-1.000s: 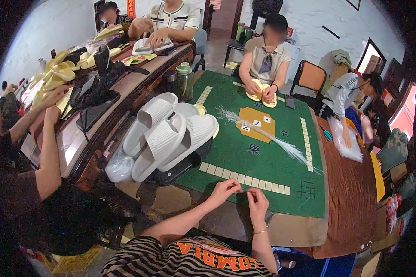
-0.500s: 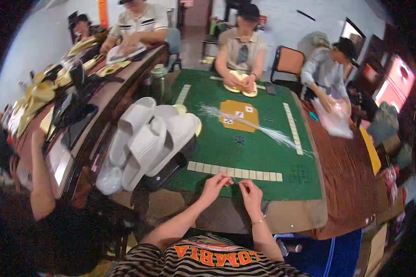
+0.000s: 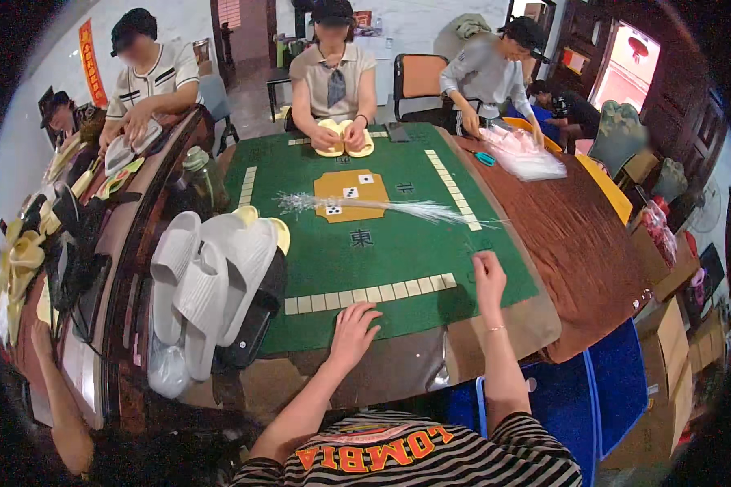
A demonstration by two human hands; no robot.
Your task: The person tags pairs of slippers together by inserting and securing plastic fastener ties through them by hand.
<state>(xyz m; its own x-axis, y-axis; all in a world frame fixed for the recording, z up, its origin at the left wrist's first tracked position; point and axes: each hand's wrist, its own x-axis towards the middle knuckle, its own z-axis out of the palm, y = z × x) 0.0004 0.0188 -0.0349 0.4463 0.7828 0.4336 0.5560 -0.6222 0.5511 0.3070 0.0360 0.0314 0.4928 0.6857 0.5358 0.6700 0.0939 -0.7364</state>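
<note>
A black-striped shirt (image 3: 471, 461) and slim bracelet (image 3: 496, 329) are worn.

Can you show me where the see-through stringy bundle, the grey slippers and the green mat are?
Stringy bundle (image 3: 394, 206): head view, the middle of its strands.
Grey slippers (image 3: 203, 286): head view, the ribbed strap of one slipper.
Green mat (image 3: 414, 256): head view, a bare patch below the bundle.

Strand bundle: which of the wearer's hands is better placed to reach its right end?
Probably the right hand: it is nearer that end of the strand bundle; the left hand is farther off, by the near tile row.
</note>
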